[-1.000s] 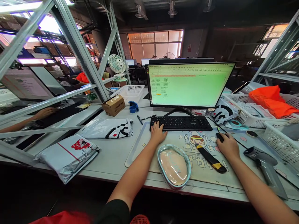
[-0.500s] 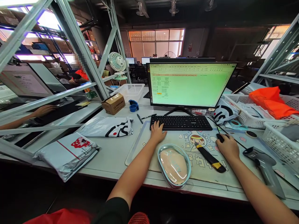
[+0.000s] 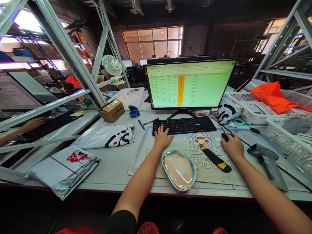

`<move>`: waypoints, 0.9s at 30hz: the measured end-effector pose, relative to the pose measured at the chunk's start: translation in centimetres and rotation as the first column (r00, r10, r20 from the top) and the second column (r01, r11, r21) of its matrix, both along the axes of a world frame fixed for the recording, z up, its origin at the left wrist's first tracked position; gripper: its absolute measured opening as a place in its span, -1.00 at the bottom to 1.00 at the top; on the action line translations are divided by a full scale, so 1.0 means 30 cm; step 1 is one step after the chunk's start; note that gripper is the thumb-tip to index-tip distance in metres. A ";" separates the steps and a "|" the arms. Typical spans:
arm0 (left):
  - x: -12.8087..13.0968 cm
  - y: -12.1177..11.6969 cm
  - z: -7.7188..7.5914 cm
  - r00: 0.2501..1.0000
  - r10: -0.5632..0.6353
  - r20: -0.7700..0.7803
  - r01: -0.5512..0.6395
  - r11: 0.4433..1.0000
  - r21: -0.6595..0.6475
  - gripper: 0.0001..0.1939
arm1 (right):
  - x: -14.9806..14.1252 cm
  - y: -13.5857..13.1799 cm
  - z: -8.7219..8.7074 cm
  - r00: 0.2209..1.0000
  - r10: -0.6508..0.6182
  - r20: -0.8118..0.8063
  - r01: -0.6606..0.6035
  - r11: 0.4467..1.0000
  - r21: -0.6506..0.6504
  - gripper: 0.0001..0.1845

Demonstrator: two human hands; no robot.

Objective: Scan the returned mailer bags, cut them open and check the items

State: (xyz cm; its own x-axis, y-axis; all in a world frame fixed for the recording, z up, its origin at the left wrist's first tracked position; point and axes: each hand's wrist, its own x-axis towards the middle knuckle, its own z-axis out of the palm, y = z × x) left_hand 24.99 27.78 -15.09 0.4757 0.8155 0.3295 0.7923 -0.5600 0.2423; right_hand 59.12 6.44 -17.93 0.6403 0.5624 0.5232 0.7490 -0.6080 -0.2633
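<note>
Fingers apart, my left hand point(image 3: 162, 137) rests over the left end of a black keyboard point(image 3: 187, 126). My right hand point(image 3: 232, 146) is curled over a black computer mouse point(image 3: 225, 137) on a cartoon-printed desk mat point(image 3: 146, 159). Between my forearms lies a clear zip pouch point(image 3: 179, 170) with teal edging and something beige inside. A black and yellow utility knife point(image 3: 215, 158) lies left of my right hand, and a grey barcode scanner point(image 3: 269, 165) to its right. The monitor point(image 3: 190, 86) behind the keyboard shows a green spreadsheet with one orange column.
On the left lie two white plastic mailers point(image 3: 64, 169), a perfume carton point(image 3: 112, 111) and a blue-lidded container point(image 3: 134, 112). White baskets point(image 3: 290, 139) line the right side, one holding orange cloth point(image 3: 270, 96). Metal posts point(image 3: 65, 48) frame the desk. A co-worker's hand point(image 3: 36, 123) is at far left.
The spreadsheet on the monitor has changed and now shows a tall orange column. The camera view has shifted slightly, moving the scene left. Both my hands stay at the keyboard and mouse.
</note>
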 end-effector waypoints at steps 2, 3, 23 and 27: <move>-0.002 0.000 0.000 1.000 -0.001 0.003 0.001 1.000 0.011 -0.33 | -0.003 -0.001 0.003 1.000 -0.008 -0.002 0.008 1.000 0.000 -0.49; -0.003 0.000 -0.001 1.000 -0.002 0.007 0.002 1.000 0.016 -0.33 | -0.004 -0.002 0.003 1.000 -0.009 -0.003 0.009 1.000 -0.004 -0.49; -0.079 -0.031 0.142 0.951 -0.292 0.105 0.309 0.914 -0.263 -0.52 | 0.003 0.004 0.001 0.999 0.013 -0.031 -0.013 1.000 0.017 -0.50; -0.118 -0.079 0.191 0.860 -0.508 0.049 0.454 0.718 -0.527 -0.52 | 0.011 0.005 -0.010 1.000 0.017 -0.022 -0.017 1.000 0.023 -0.48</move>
State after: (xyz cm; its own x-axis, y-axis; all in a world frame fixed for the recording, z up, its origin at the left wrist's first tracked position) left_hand 21.44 25.41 -9.37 0.8559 0.5013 -0.1271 0.4838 -0.6892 0.5394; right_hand 59.45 6.59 -18.23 0.6421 0.5615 0.5219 0.7532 -0.5887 -0.2933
